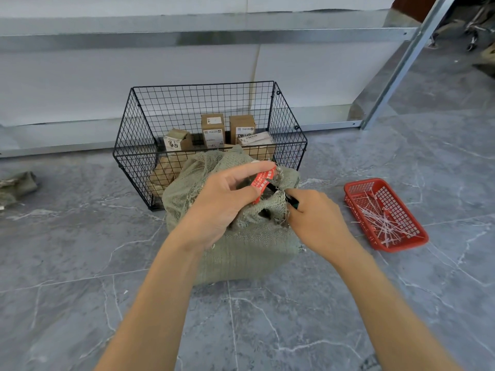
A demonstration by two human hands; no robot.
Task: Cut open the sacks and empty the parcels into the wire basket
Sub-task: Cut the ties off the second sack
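Observation:
A full green woven sack [249, 250] stands on the floor just in front of the black wire basket [134, 135]. My left hand [222, 202] grips the sack's bunched neck and pinches a red tag [263, 180] tied there. My right hand [316, 218] is closed around a dark-handled cutting tool [290, 200] whose tip points at the tie under the tag; the blade is hidden. Several cardboard parcels [213, 129] lie inside the basket.
A red plastic tray [359, 188] holding several cut white ties sits on the floor to the right. A crumpled green sack [16, 186] lies at the far left. Metal shelving [187, 33] runs behind the basket, with a slanted post [401, 65] at right.

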